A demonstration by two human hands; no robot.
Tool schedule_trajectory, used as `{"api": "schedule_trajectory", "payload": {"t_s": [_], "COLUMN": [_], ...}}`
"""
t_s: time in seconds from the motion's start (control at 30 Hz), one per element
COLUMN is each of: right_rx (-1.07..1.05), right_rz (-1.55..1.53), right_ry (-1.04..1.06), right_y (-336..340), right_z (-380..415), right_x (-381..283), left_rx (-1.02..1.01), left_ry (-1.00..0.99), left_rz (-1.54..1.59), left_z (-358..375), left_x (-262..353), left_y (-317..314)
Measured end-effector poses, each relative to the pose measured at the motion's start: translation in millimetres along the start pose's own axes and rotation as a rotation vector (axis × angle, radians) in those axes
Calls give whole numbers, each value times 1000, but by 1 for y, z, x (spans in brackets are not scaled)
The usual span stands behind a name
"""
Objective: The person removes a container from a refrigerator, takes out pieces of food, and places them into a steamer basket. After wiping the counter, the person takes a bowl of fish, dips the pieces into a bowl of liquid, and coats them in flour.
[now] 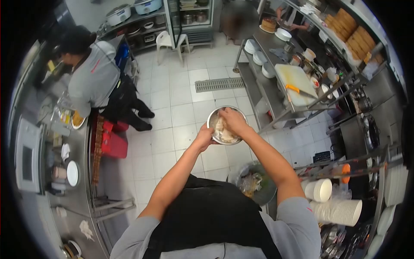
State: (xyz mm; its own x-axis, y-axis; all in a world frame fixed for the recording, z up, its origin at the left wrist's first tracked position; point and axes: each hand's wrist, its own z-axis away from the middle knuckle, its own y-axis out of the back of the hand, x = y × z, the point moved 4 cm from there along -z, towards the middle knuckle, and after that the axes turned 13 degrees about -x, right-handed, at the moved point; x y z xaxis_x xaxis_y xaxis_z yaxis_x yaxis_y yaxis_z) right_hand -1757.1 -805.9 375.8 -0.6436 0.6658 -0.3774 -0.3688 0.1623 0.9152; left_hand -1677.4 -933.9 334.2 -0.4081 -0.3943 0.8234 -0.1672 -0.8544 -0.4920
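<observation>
My left hand (205,137) is closed around the left rim of a round metal bowl (213,118), holding it over the floor in front of me. Inside the bowl lie pale, whitish pieces of food (222,130). My right hand (233,120) reaches in over the far right rim, its fingers bent down and gripping at the food; the fingertips are partly hidden. Below my right forearm stands a bin (263,194) with food scraps in a clear liner.
A co-worker (97,73) stands at the left counter (79,205). To the right, a steel table bears a cutting board (293,80) and an orange-handled knife (293,88). Stacked white cups (336,211) are near my right elbow. A drain grate (220,84) crosses the tiled floor ahead.
</observation>
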Motion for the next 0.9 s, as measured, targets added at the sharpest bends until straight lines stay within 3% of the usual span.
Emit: {"api": "schedule_trajectory", "payload": {"t_s": [0.07, 0.17, 0.23, 0.3, 0.37, 0.4, 0.43, 0.5, 0.57, 0.63, 0.67, 0.7, 0.77, 0.8, 0.9], "right_rx": [104, 280, 254, 250, 19, 151, 153, 174, 192, 294, 173, 185, 8, 71, 208], "right_rz": [-19, 31, -47, -101, -57, -16, -29, -169, -294, -99, -145, -142, -29, -122, -121], "right_ry": [69, 196, 124, 78, -299, -271, -298, -141, -238, -52, -121, -132, -363, -430, -244], "right_y": [31, 38, 33, 52, 62, 77, 86, 128, 147, 140, 144, 152, 153, 168, 208], "right_z": [-34, -77, -113, -159, -201, -212, -218, -217, -231, -254, -269, -284, -314, -320, -332], "right_x": [11, 38, 53, 74, 113, 129, 151, 152, 172, 206, 222, 245, 293, 312, 350], "left_rx": [80, 40, -34, -104, -145, -134, -118, -128, -213, -349, -400, -414, -413, -341, -223], "left_ry": [-42, -86, -84, 46, 99, 61, 36, 102, 141, 172, 167, 167, 196, 216, 155], "left_rz": [1, -66, -79, -162, -172, -152, -123, -195, -214, -235, -305, -314, -275, -220, -202], "left_z": [-31, -82, -130, -178, -216, -241, -262, -288, -341, -387, -406, -430, -467, -491, -551], "left_x": [27, 75, 83, 91, 110, 125, 136, 183, 197, 211, 222, 225, 227, 230, 255], "left_y": [30, 65, 90, 109, 121, 129, 135, 129, 135, 125, 118, 118, 121, 128, 143]}}
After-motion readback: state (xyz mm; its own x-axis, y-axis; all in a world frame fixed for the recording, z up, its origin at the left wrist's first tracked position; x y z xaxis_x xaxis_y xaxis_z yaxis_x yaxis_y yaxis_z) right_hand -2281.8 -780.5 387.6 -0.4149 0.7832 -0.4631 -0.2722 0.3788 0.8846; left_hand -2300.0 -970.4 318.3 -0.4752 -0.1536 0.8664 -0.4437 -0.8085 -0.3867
